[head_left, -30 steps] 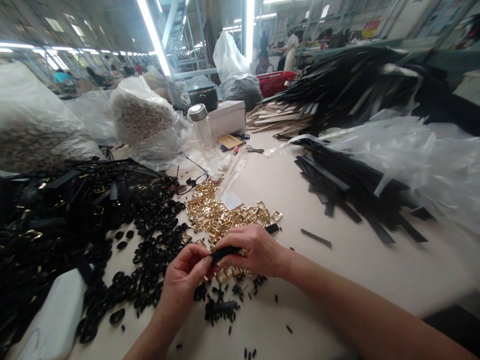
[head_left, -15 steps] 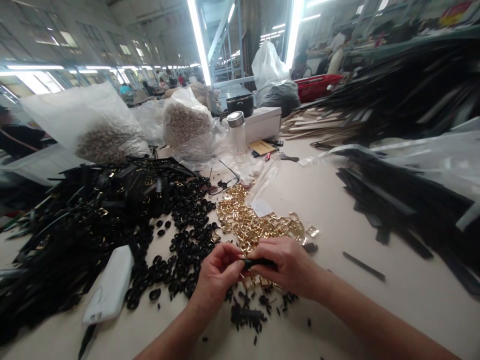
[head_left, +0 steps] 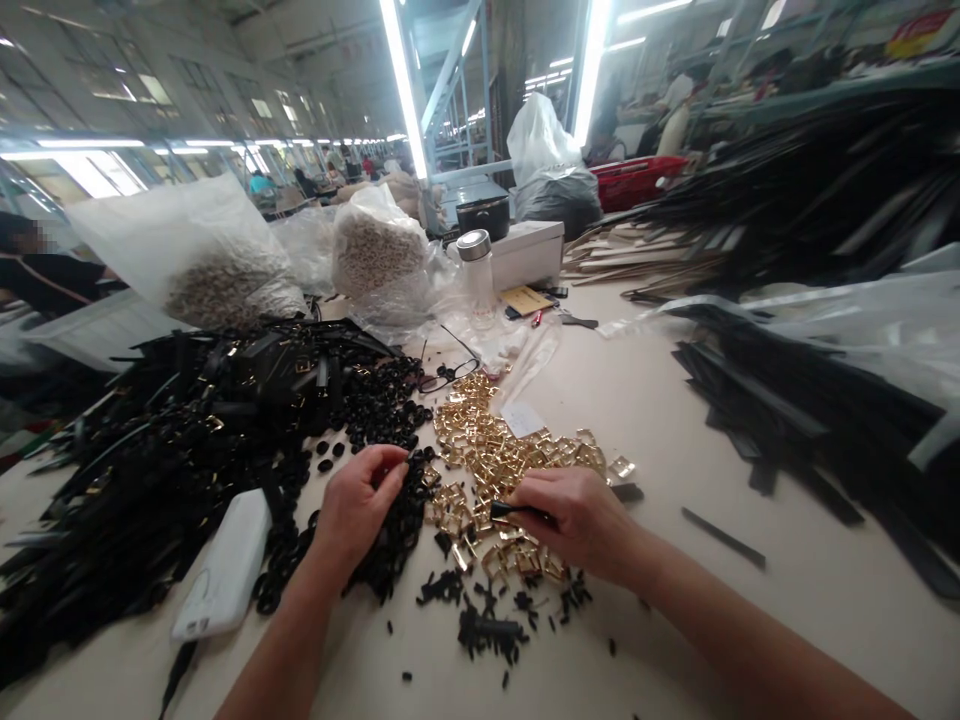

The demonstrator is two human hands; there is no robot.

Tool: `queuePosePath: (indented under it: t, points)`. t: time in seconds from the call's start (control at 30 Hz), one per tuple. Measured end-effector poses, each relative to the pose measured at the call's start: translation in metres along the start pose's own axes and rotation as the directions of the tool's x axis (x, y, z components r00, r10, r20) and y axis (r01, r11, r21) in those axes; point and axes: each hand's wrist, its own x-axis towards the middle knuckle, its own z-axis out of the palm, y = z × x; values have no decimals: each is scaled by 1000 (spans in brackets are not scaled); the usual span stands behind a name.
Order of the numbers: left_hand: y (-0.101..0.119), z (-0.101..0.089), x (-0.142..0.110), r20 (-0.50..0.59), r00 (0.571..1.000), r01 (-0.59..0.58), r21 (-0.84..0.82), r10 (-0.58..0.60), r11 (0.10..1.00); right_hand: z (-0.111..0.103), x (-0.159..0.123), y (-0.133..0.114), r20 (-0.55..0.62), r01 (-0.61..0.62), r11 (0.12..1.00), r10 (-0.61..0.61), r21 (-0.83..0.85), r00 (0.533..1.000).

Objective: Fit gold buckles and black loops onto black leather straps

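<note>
My right hand (head_left: 574, 515) grips a black strap (head_left: 514, 510) over the pile of gold buckles (head_left: 480, 435). The strap's near end pokes out between thumb and fingers, and a dark strip end shows behind the knuckles. Apart from it, my left hand (head_left: 356, 510) hovers at the edge of the heap of small black rings (head_left: 386, 405). Its thumb and forefinger are drawn together; whatever is between them is too small to make out. Below the hands lie little black offcuts (head_left: 487, 630).
A white power bank (head_left: 225, 565) with a cable lies at left, beside heaped black straps (head_left: 172, 460). Eyeglasses (head_left: 450, 375), a glass bottle (head_left: 476, 275) and bags of small parts (head_left: 379, 245) stand farther back. Black strips (head_left: 780, 420) under plastic cover the right side.
My left hand has parted from the strap and moved left to the black rings. My right hand keeps the strap. Earlier, the whole view swung left.
</note>
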Motion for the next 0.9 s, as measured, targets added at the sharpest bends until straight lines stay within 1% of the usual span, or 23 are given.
queuePosePath:
  t: [0.03,0.07,0.1,0.13,0.2,0.37,0.43,0.53,0.6,0.8,0.9]
  points:
    - [-7,-5,5,-21,1000,-11,150,14,989,0,-1,2,-4,-2,1000,2,-10,1000]
    - [-14,-8,8,-20,999,-22,268,28,963,0,-1,3,-8,-5,1000,5,-20,1000]
    - [-19,-11,10,-10,999,-33,353,39,935,1,-2,4,-13,-9,999,9,-30,1000]
    - [-23,-12,12,5,999,-44,411,46,910,1,-2,5,-16,-12,999,12,-39,1000]
    - [-28,-12,13,43,998,-61,476,46,877,1,-3,7,-16,-17,998,16,-52,1000]
    - [-27,-8,11,77,996,-73,524,38,849,4,-2,5,-10,-9,997,9,-72,1000]
    - [-26,-6,12,60,996,-82,532,58,843,5,-2,3,-20,0,997,-2,-76,1000]
    - [-28,-4,13,5,996,-75,541,87,838,6,-1,0,-50,15,997,-19,-77,999]
    - [-29,-3,13,-12,996,-69,537,89,841,7,-1,0,-69,14,996,-20,-83,997]
    - [-27,-3,14,41,999,-36,536,16,843,8,-2,1,-61,12,994,-19,-105,998]
    - [-27,-4,14,-1,1000,-2,518,2,855,7,-2,0,-72,12,995,-20,-103,997]
